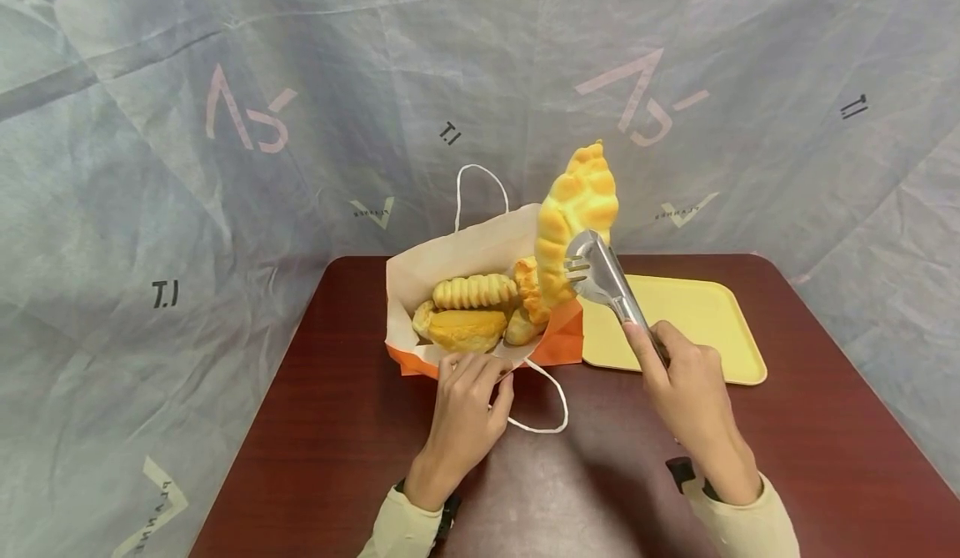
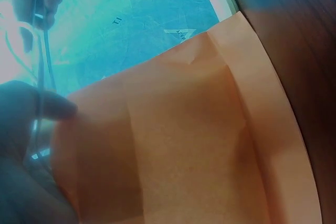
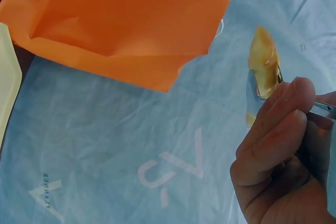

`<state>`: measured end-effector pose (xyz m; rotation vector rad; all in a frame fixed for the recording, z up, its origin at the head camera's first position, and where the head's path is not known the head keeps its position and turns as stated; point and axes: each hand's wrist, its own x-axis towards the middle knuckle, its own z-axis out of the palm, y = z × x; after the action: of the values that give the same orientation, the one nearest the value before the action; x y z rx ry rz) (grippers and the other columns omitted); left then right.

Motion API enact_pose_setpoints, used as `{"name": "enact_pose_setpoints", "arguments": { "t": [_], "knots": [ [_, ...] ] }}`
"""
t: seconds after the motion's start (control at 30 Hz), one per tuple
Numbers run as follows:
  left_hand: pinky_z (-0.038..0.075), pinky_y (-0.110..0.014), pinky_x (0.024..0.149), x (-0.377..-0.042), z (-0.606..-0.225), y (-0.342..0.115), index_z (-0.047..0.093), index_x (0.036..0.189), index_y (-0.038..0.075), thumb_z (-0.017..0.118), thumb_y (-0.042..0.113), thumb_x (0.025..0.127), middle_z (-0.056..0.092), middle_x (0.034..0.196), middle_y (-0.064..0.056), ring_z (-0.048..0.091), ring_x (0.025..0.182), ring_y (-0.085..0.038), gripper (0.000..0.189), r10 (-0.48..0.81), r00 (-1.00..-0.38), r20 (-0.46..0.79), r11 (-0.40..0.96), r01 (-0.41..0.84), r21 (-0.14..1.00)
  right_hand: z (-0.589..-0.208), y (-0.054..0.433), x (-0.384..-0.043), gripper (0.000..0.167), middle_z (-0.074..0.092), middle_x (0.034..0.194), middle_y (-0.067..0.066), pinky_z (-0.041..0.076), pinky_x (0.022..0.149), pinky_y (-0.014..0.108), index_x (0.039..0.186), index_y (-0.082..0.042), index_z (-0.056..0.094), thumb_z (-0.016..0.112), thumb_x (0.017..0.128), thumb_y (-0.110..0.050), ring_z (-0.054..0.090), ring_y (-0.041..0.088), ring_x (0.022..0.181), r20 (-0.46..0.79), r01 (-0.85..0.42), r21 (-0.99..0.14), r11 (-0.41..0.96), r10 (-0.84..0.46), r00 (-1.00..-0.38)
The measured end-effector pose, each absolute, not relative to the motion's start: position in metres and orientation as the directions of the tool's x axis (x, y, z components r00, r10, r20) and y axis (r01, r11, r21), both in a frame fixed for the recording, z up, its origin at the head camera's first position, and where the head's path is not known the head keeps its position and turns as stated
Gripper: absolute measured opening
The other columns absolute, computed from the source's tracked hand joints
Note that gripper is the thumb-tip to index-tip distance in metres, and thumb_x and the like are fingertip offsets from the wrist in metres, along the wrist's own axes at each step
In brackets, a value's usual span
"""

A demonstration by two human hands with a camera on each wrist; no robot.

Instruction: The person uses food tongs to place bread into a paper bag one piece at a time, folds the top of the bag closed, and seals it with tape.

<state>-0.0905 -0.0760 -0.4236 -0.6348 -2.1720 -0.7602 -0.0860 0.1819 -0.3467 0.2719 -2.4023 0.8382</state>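
Note:
My right hand (image 1: pixel 688 387) grips a pair of metal serving tongs (image 1: pixel 618 287). Clamped in their fork-shaped end is a long, lumpy golden bread (image 1: pixel 577 199), raised over the right side of an orange paper bag (image 1: pixel 562 337). The bag lies with its white-lined mouth toward me. Several breads fill it, among them a ridged roll (image 1: pixel 474 291) and a smooth split bun (image 1: pixel 467 330). With fingers and thumb, my left hand (image 1: pixel 468 412) pinches the bag's near rim. In the right wrist view the tongs are mostly hidden behind my fingers.
A yellow tray (image 1: pixel 675 324) lies right of the bag, partly behind the tongs. One white cord handle (image 1: pixel 480 168) stands up behind the bag, and another (image 1: pixel 558 408) loops onto the dark red table (image 1: pixel 300 424). Grey printed sheeting (image 1: pixel 337 82) hangs around the table.

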Motion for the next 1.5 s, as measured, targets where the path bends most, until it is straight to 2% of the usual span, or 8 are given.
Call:
{"name": "enact_pose_setpoints", "arguments": {
  "t": [0.5,0.8,1.2,1.5],
  "knots": [
    [0.037,-0.040,0.086,-0.090,-0.424,-0.076,0.069,0.091,0.012,0.064,0.011,0.089,0.064,0.085,0.003,0.061,0.083,-0.016,0.006,0.207,-0.589,0.781,0.708,0.641,0.297,-0.340,0.155,-0.096,0.033,0.033,0.055,-0.007,0.028,0.042,0.026,0.072,-0.013,0.050,0.064,0.098,-0.029,0.030,0.007,0.044,0.586,-0.431,-0.501,0.750,-0.073,-0.807],
    [0.036,-0.040,0.086,-0.091,-0.423,-0.076,0.070,0.093,0.012,0.064,0.011,0.089,0.065,0.087,0.002,0.061,0.085,-0.016,0.007,0.206,-0.596,0.776,0.709,0.638,0.301,-0.344,0.146,-0.099,0.034,0.037,0.056,-0.009,0.030,0.043,0.025,0.071,-0.015,0.049,0.064,0.098,-0.029,0.033,0.008,0.045,0.569,-0.461,-0.483,0.744,-0.133,-0.812],
    [0.036,-0.040,0.086,-0.089,-0.423,-0.076,0.069,0.092,0.013,0.064,0.011,0.091,0.065,0.087,0.003,0.061,0.085,-0.015,0.006,0.205,-0.604,0.770,0.709,0.634,0.309,-0.355,0.140,-0.107,0.040,0.028,0.054,-0.010,0.025,0.042,0.025,0.069,-0.014,0.043,0.070,0.093,-0.033,0.028,0.007,0.044,0.561,-0.498,-0.368,0.785,-0.239,-0.792],
    [0.036,-0.041,0.086,-0.090,-0.424,-0.076,0.069,0.091,0.013,0.065,0.011,0.090,0.065,0.088,0.003,0.061,0.085,-0.015,0.005,0.200,-0.596,0.778,0.713,0.633,0.301,-0.352,0.140,-0.108,0.043,0.029,0.052,-0.011,0.025,0.041,0.024,0.069,-0.016,0.041,0.072,0.090,-0.036,0.028,0.004,0.043,0.580,-0.550,-0.271,0.790,-0.322,-0.748]
  ]
}}
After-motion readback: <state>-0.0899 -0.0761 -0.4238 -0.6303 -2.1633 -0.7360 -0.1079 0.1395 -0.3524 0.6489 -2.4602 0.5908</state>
